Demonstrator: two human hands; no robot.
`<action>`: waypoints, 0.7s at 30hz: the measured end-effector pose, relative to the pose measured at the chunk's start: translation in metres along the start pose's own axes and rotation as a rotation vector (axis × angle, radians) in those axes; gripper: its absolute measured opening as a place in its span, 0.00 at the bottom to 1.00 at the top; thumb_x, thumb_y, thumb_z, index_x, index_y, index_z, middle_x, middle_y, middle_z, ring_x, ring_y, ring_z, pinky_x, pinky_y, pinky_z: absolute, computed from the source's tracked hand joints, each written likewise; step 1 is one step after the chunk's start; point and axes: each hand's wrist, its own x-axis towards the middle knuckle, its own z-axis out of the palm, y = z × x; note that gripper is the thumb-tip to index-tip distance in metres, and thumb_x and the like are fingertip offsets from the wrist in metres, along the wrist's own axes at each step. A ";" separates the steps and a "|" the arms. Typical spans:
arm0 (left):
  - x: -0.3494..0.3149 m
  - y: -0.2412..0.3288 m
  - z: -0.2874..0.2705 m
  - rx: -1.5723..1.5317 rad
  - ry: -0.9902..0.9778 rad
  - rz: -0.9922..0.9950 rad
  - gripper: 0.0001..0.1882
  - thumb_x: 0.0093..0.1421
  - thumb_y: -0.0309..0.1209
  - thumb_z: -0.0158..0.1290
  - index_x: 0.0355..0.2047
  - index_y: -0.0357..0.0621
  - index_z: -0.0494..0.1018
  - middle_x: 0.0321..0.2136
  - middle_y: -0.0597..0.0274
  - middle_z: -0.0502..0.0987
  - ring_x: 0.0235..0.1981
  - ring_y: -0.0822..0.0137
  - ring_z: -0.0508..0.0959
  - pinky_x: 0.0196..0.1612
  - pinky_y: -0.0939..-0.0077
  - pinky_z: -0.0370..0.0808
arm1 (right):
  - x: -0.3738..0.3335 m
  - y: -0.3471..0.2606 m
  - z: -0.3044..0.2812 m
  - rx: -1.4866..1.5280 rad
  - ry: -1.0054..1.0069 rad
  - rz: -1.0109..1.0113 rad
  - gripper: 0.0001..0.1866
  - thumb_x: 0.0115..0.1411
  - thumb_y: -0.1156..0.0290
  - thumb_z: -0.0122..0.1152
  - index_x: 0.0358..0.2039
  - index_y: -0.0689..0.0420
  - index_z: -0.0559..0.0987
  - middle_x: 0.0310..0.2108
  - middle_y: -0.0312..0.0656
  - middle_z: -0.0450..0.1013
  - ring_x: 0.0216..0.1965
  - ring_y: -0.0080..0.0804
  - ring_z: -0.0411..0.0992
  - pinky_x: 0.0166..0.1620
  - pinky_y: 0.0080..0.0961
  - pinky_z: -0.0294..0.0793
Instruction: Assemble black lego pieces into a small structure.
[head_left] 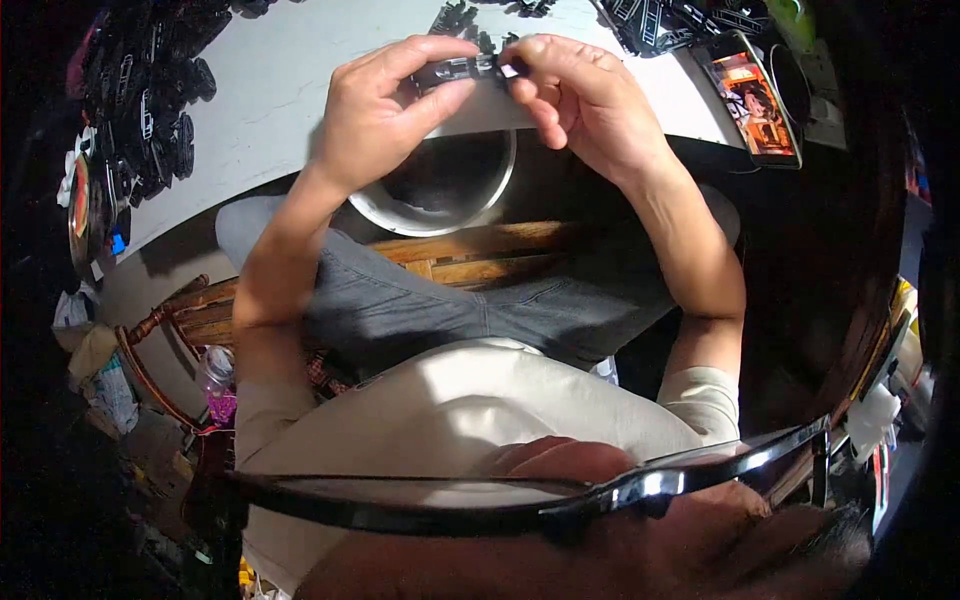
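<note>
Over the front edge of the white table [270,100], both of my hands meet at a small black plastic part [455,69]. My left hand [372,120] is closed on its left end, with thumb and forefinger pinching it from either side. At its right end my right hand [605,105] pinches a smaller dark piece [513,70] with a bright white face. The two pieces touch or nearly touch; the fingers hide the exact joint. Just behind my fingers lie several loose black parts [456,18] on the tabletop.
A heap of black plastic parts [150,100] covers the table's left side; another pile [660,22] lies far right. A phone [757,105] with a lit screen leans near the right edge. Below the hands sits a round basin [385,213] with a pale rim, by wooden slats [490,240].
</note>
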 end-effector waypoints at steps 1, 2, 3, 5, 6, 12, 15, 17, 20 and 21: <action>0.000 -0.001 0.001 -0.009 0.006 0.007 0.17 0.57 0.27 0.67 0.48 0.48 0.82 0.34 0.63 0.85 0.27 0.75 0.80 0.32 0.79 0.77 | 0.001 0.001 0.002 -0.050 0.013 -0.014 0.16 0.72 0.60 0.57 0.47 0.61 0.78 0.29 0.37 0.79 0.20 0.15 0.71 0.22 0.11 0.71; 0.000 -0.001 0.001 -0.010 0.006 0.007 0.17 0.57 0.27 0.67 0.48 0.48 0.82 0.34 0.63 0.85 0.27 0.75 0.80 0.32 0.79 0.77 | 0.000 0.001 0.004 -0.050 0.013 -0.014 0.16 0.72 0.60 0.57 0.47 0.61 0.78 0.29 0.37 0.79 0.20 0.15 0.71 0.22 0.11 0.71; 0.000 0.000 0.001 0.000 0.001 -0.004 0.17 0.57 0.26 0.66 0.48 0.47 0.82 0.35 0.63 0.85 0.28 0.74 0.81 0.33 0.79 0.78 | -0.001 0.002 0.008 -0.110 0.030 -0.062 0.15 0.72 0.61 0.58 0.47 0.61 0.78 0.31 0.38 0.80 0.22 0.17 0.74 0.23 0.12 0.73; 0.001 0.000 0.002 0.006 -0.006 -0.012 0.17 0.57 0.26 0.66 0.48 0.47 0.82 0.36 0.63 0.85 0.28 0.73 0.82 0.33 0.78 0.78 | -0.002 0.004 0.008 -0.174 0.025 -0.115 0.12 0.71 0.64 0.59 0.46 0.60 0.78 0.34 0.40 0.81 0.25 0.20 0.77 0.25 0.14 0.76; 0.002 -0.003 0.003 0.036 -0.003 0.054 0.17 0.58 0.26 0.65 0.48 0.47 0.82 0.37 0.62 0.85 0.30 0.72 0.83 0.34 0.77 0.79 | -0.002 0.005 0.008 -0.176 0.027 -0.115 0.12 0.71 0.64 0.59 0.46 0.60 0.78 0.34 0.40 0.81 0.25 0.20 0.77 0.25 0.14 0.76; 0.001 -0.001 0.003 0.106 -0.039 0.122 0.17 0.58 0.25 0.65 0.49 0.44 0.82 0.40 0.58 0.85 0.36 0.67 0.85 0.38 0.74 0.81 | -0.001 0.009 0.014 -0.185 0.033 -0.143 0.10 0.69 0.67 0.62 0.42 0.61 0.76 0.29 0.39 0.80 0.23 0.20 0.77 0.24 0.15 0.75; -0.001 -0.002 0.003 0.068 -0.053 0.079 0.17 0.58 0.25 0.64 0.49 0.43 0.81 0.41 0.56 0.85 0.36 0.66 0.86 0.39 0.74 0.81 | -0.001 0.011 0.015 -0.164 0.035 -0.161 0.10 0.69 0.67 0.62 0.42 0.60 0.77 0.29 0.38 0.80 0.22 0.19 0.76 0.23 0.14 0.74; -0.001 -0.005 0.003 0.063 -0.050 0.100 0.17 0.58 0.25 0.64 0.49 0.43 0.81 0.41 0.55 0.85 0.36 0.66 0.86 0.39 0.74 0.81 | -0.002 0.012 0.016 -0.194 0.035 -0.173 0.09 0.70 0.67 0.62 0.41 0.60 0.77 0.29 0.38 0.80 0.22 0.19 0.76 0.23 0.14 0.73; 0.000 -0.006 0.003 0.110 -0.065 0.146 0.17 0.58 0.26 0.64 0.49 0.43 0.81 0.41 0.54 0.85 0.35 0.67 0.85 0.38 0.75 0.81 | -0.001 0.014 0.015 -0.250 0.046 -0.169 0.08 0.70 0.67 0.61 0.41 0.59 0.77 0.28 0.36 0.80 0.22 0.18 0.75 0.22 0.14 0.72; 0.000 -0.004 0.001 0.069 -0.082 0.087 0.17 0.59 0.26 0.64 0.49 0.42 0.81 0.41 0.55 0.85 0.35 0.67 0.85 0.39 0.75 0.81 | -0.001 0.014 0.015 -0.276 0.055 -0.154 0.08 0.70 0.67 0.61 0.40 0.59 0.78 0.28 0.36 0.80 0.22 0.18 0.75 0.22 0.13 0.71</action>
